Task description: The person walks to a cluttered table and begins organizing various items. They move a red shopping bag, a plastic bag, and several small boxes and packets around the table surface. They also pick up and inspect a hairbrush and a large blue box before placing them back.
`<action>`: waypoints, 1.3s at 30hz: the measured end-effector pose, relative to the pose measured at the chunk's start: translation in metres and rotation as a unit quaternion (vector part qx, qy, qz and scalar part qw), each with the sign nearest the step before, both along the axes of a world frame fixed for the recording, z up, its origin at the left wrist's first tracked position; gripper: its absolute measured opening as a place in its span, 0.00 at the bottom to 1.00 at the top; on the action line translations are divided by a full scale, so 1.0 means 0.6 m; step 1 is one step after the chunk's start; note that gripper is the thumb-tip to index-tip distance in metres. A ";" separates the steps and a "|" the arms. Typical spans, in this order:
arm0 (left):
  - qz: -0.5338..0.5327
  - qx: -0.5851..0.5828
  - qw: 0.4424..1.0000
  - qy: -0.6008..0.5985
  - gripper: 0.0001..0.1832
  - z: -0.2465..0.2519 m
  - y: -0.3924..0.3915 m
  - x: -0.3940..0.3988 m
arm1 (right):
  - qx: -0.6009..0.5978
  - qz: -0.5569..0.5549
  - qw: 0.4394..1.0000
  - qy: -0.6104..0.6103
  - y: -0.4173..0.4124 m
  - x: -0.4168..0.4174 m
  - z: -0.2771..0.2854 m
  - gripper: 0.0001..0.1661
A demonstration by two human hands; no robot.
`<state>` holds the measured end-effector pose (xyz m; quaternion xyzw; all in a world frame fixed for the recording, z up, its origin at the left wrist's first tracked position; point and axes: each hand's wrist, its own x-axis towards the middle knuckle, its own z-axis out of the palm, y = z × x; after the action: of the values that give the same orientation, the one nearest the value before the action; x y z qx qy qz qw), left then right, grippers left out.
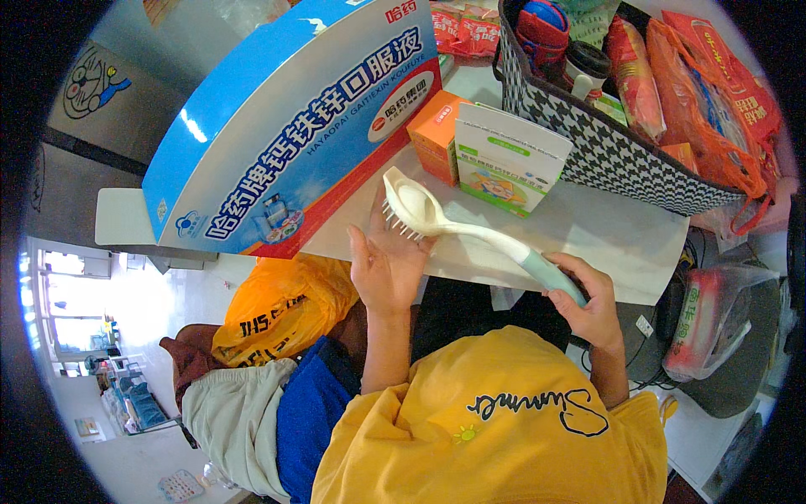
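Observation:
A pasta server with a toothed, cream-coloured head and a pale green handle end lies across the view above the table edge. My right hand is closed around its green handle. My left hand is spread palm up, fingers apart, just below the toothed head; whether its fingertips touch the head cannot be told. Behind the server stand an orange carton and a white and green carton, side by side on the white table.
A large blue and red box stands at the left. A houndstooth fabric basket with packets and a lidded cup is at the back right. An orange plastic bag and clothes lie lower left; a bagged red package is at the right.

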<state>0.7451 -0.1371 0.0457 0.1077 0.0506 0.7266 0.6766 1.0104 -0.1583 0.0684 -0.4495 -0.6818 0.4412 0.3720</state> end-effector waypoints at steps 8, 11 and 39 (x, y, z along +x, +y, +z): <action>0.047 -0.024 0.998 0.035 0.33 0.033 0.026 -0.007 | 0.188 0.074 0.970 -0.132 -0.008 -0.024 0.024 0.28; 0.025 -0.001 1.000 -0.013 0.31 0.032 0.031 -0.019 | 0.226 0.083 0.956 -0.168 -0.017 -0.030 0.027 0.31; 0.093 0.041 0.913 0.395 0.27 0.078 0.001 0.013 | -0.471 0.227 0.735 0.433 -0.015 0.035 -0.054 0.33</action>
<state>0.7530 -0.1367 0.0926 0.4083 0.2941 0.6858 0.5257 1.0316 -0.1671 0.0358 -0.1594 -0.2345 0.9241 0.2561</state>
